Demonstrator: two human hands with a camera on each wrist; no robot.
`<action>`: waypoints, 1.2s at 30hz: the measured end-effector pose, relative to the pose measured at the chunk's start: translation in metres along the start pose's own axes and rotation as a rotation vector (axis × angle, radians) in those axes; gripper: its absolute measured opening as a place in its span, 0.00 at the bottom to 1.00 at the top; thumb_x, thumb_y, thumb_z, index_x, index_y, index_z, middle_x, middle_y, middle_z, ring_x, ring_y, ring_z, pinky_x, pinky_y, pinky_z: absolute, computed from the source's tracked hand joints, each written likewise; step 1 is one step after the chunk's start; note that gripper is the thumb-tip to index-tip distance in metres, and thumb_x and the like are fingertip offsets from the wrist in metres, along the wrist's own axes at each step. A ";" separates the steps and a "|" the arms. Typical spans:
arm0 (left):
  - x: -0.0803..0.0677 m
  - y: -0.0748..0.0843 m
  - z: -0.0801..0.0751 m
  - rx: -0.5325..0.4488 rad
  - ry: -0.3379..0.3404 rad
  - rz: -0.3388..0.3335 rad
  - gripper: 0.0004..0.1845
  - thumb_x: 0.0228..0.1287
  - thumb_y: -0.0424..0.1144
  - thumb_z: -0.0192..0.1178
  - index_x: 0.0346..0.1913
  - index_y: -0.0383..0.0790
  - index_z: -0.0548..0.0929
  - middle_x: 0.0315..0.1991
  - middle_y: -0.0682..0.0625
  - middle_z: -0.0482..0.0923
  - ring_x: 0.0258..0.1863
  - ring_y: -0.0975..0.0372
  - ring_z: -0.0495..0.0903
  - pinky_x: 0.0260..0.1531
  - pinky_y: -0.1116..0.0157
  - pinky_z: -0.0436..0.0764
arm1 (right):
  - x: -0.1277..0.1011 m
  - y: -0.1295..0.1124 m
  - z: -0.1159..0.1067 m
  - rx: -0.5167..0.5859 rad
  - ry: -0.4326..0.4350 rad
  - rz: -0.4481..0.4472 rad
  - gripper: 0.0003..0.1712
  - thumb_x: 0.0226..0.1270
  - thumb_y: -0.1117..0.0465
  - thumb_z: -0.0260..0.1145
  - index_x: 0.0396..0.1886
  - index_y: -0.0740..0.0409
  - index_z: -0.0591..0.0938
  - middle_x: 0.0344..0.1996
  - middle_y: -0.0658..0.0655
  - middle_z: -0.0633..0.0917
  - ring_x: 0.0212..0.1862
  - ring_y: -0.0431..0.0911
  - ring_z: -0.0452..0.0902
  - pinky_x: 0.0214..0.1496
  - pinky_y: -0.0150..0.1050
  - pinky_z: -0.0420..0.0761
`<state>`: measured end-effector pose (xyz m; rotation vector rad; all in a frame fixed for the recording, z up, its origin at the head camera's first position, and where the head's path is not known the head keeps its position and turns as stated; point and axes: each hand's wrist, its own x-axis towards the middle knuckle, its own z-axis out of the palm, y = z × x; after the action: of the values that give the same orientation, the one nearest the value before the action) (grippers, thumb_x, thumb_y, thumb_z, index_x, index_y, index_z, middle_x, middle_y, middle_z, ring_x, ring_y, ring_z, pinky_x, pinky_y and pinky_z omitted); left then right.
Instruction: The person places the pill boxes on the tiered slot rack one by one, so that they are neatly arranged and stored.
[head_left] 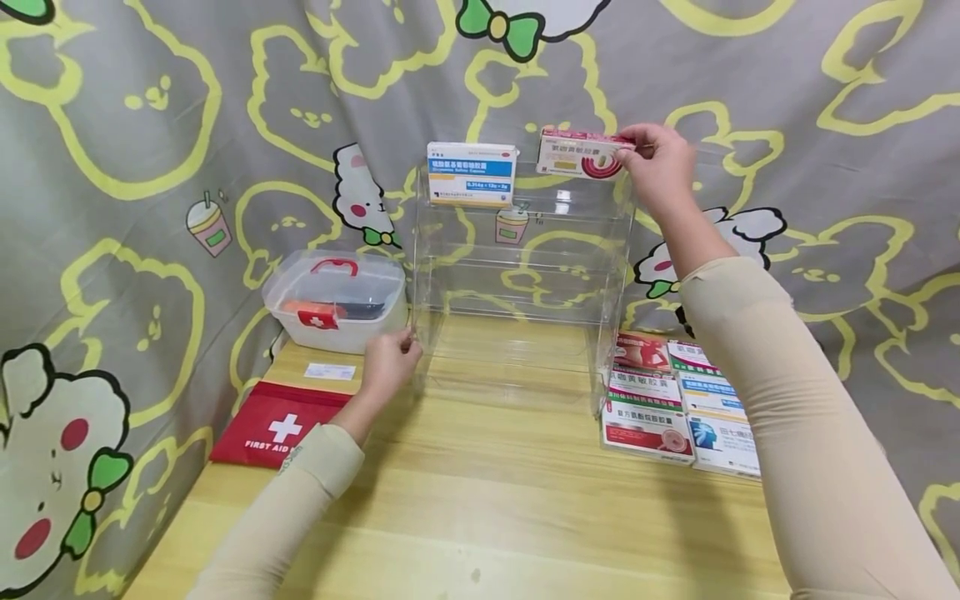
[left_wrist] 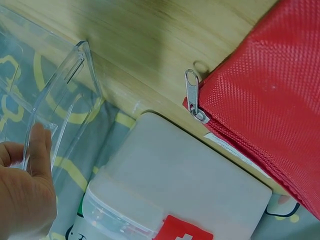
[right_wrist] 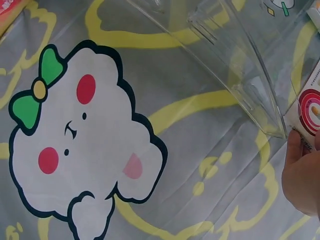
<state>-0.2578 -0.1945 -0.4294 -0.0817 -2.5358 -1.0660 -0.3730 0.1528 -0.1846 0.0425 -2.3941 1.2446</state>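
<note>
A clear acrylic tiered shelf (head_left: 517, 275) stands at the back of the wooden table (head_left: 487, 500). My right hand (head_left: 656, 162) pinches a pink and white medicine box (head_left: 581, 154) at the shelf's top right; the box (right_wrist: 310, 107) shows at the right wrist view's edge beside the shelf corner (right_wrist: 260, 100). A blue and white medicine box (head_left: 471, 173) stands on the top tier at the left. My left hand (head_left: 390, 358) grips the shelf's lower left edge, the thumb (left_wrist: 40, 150) lying on the clear wall (left_wrist: 65, 95).
A clear lidded first-aid box (head_left: 333, 300) sits left of the shelf, with a red first-aid pouch (head_left: 277, 425) and a small white card (head_left: 330, 372) in front. Several medicine boxes (head_left: 678, 400) lie flat to the right. A patterned cloth (head_left: 150, 167) hangs behind and at both sides.
</note>
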 end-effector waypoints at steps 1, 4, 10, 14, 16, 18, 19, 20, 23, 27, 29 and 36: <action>0.000 0.000 0.000 0.000 0.002 0.003 0.17 0.54 0.29 0.56 0.48 0.29 0.82 0.35 0.37 0.84 0.29 0.53 0.84 0.23 0.63 0.81 | -0.001 0.001 0.001 -0.011 -0.007 -0.003 0.17 0.64 0.58 0.63 0.53 0.51 0.81 0.41 0.44 0.72 0.42 0.35 0.71 0.44 0.28 0.74; -0.001 0.002 0.000 0.002 0.013 0.012 0.17 0.54 0.28 0.56 0.47 0.29 0.82 0.35 0.37 0.84 0.29 0.52 0.84 0.24 0.62 0.81 | -0.003 0.003 0.005 -0.034 -0.030 -0.012 0.18 0.65 0.58 0.62 0.55 0.52 0.80 0.41 0.44 0.72 0.45 0.36 0.72 0.45 0.28 0.76; -0.002 0.004 -0.001 -0.004 0.015 0.004 0.16 0.54 0.28 0.55 0.47 0.28 0.83 0.35 0.36 0.84 0.27 0.53 0.83 0.21 0.63 0.80 | -0.006 0.002 0.011 -0.146 -0.044 -0.058 0.20 0.66 0.56 0.61 0.57 0.51 0.80 0.44 0.48 0.73 0.51 0.41 0.72 0.47 0.29 0.76; -0.002 0.003 -0.001 0.000 0.021 0.006 0.16 0.54 0.28 0.56 0.47 0.28 0.83 0.36 0.36 0.84 0.27 0.53 0.83 0.21 0.64 0.79 | -0.007 0.001 0.010 -0.267 -0.058 -0.106 0.21 0.67 0.54 0.58 0.58 0.51 0.79 0.50 0.53 0.76 0.55 0.46 0.69 0.55 0.37 0.72; -0.002 0.003 -0.001 0.001 0.028 0.011 0.16 0.53 0.28 0.56 0.46 0.28 0.83 0.36 0.36 0.84 0.27 0.53 0.83 0.20 0.64 0.79 | -0.007 0.001 0.008 -0.342 -0.066 -0.137 0.21 0.68 0.52 0.57 0.59 0.50 0.78 0.53 0.54 0.78 0.57 0.49 0.68 0.61 0.43 0.65; -0.002 0.002 0.000 0.004 0.032 0.016 0.16 0.53 0.28 0.56 0.46 0.29 0.83 0.35 0.37 0.84 0.26 0.53 0.83 0.20 0.65 0.79 | -0.007 0.002 0.006 -0.425 -0.070 -0.170 0.22 0.69 0.50 0.56 0.59 0.50 0.78 0.55 0.56 0.79 0.59 0.53 0.67 0.63 0.49 0.59; -0.002 0.002 0.000 0.008 0.034 0.020 0.16 0.53 0.28 0.56 0.46 0.29 0.83 0.35 0.36 0.84 0.26 0.53 0.83 0.20 0.65 0.79 | -0.006 0.003 0.005 -0.464 -0.073 -0.184 0.22 0.69 0.50 0.55 0.59 0.50 0.78 0.56 0.56 0.79 0.59 0.55 0.67 0.64 0.52 0.57; -0.002 0.003 0.000 0.008 0.033 0.020 0.16 0.53 0.28 0.56 0.46 0.29 0.83 0.35 0.37 0.84 0.25 0.54 0.83 0.19 0.65 0.79 | -0.006 0.004 0.003 -0.508 -0.079 -0.195 0.22 0.70 0.49 0.54 0.59 0.50 0.78 0.56 0.57 0.78 0.59 0.57 0.66 0.64 0.53 0.56; -0.002 0.003 0.001 0.015 0.032 0.020 0.16 0.53 0.28 0.56 0.46 0.28 0.83 0.35 0.37 0.84 0.26 0.54 0.83 0.20 0.65 0.79 | -0.004 0.008 0.001 -0.617 -0.091 -0.232 0.21 0.70 0.49 0.54 0.57 0.51 0.80 0.56 0.59 0.78 0.59 0.59 0.65 0.64 0.56 0.53; -0.002 0.005 0.000 0.014 0.030 0.018 0.16 0.53 0.27 0.56 0.46 0.28 0.83 0.34 0.36 0.84 0.27 0.53 0.83 0.20 0.64 0.79 | -0.003 0.008 0.001 -0.690 -0.125 -0.246 0.20 0.71 0.52 0.52 0.54 0.55 0.81 0.54 0.61 0.78 0.58 0.60 0.64 0.66 0.57 0.51; -0.003 0.005 0.000 0.013 0.032 0.018 0.16 0.53 0.27 0.56 0.46 0.28 0.83 0.34 0.36 0.84 0.26 0.53 0.83 0.20 0.65 0.79 | -0.001 0.005 0.001 -0.710 -0.150 -0.227 0.21 0.71 0.53 0.50 0.52 0.56 0.82 0.52 0.62 0.78 0.58 0.61 0.64 0.66 0.58 0.51; -0.003 0.003 0.001 0.003 0.027 0.009 0.16 0.54 0.28 0.56 0.47 0.29 0.82 0.35 0.37 0.84 0.23 0.56 0.81 0.15 0.69 0.74 | 0.001 -0.005 0.003 -0.903 -0.261 -0.259 0.24 0.69 0.53 0.41 0.42 0.56 0.84 0.51 0.62 0.79 0.60 0.64 0.60 0.68 0.60 0.42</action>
<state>-0.2551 -0.1916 -0.4289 -0.0770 -2.5106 -1.0524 -0.3739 0.1480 -0.1815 0.2369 -2.8342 -0.0211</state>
